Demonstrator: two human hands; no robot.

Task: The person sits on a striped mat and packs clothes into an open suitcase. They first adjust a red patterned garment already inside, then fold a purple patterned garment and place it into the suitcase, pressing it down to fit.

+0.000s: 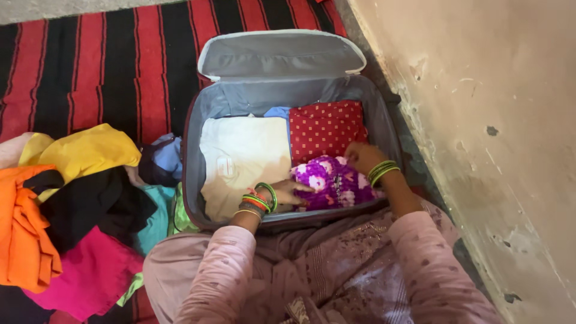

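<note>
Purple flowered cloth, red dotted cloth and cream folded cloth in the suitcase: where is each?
Purple flowered cloth [336,183], head view, its middle, between both hands.
Red dotted cloth [324,129], head view, centre of its top face.
Cream folded cloth [243,153], head view, its middle.

Both arms reach forward, wrists bangled. The left hand [288,192] lies flat, fingers extended. The right hand [360,157] curls in a loose grip.

A red and black striped rug [90,66] covered the floor. An open grey suitcase [384,126] sat on it, beside a pile of bright clothes [72,204] by the wall [480,120].
</note>
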